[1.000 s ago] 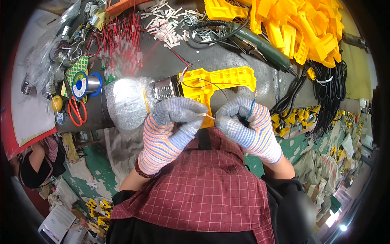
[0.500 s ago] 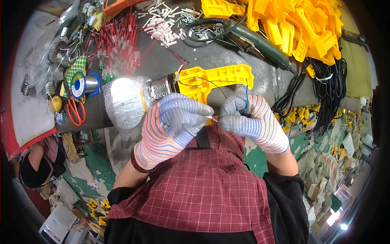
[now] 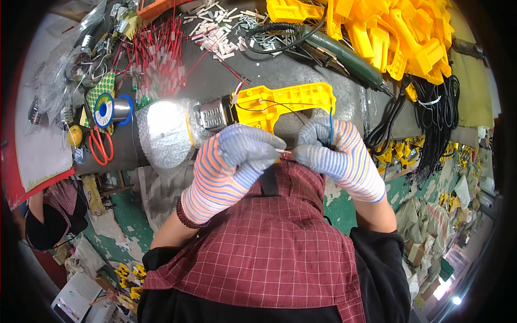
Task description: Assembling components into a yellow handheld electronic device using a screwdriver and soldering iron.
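Note:
My left hand (image 3: pixel 231 164), in a striped, grey-coated glove, pinches a short white piece with a reddish wire end (image 3: pixel 284 152) between thumb and fingers. Facing it, my right hand (image 3: pixel 339 156), gloved alike, has thumb and fingers pressed together at the wire's other side; what lies inside that pinch is mostly hidden. Just beyond both hands lies an open yellow handle shell (image 3: pixel 291 99) with a thin dark wire across it. A blue wire (image 3: pixel 330 126) drops from its right end behind my right hand. The shell joins a slotted metal collar (image 3: pixel 214 114) and a bubble-wrapped round head (image 3: pixel 166 132).
Spool of solder (image 3: pixel 123 110) and orange-handled scissors (image 3: pixel 100 146) lie left. Behind are red-wired parts (image 3: pixel 161 56), white sleeves (image 3: pixel 218 40), screws (image 3: pixel 269 44) and a green electric screwdriver (image 3: pixel 350 62). Yellow shells (image 3: pixel 377 35) and black cords (image 3: pixel 437 124) crowd the right.
Both hands keep their pinch and have shifted only slightly. The fingertips sit a little farther apart, with more of the white piece and reddish wire showing between them.

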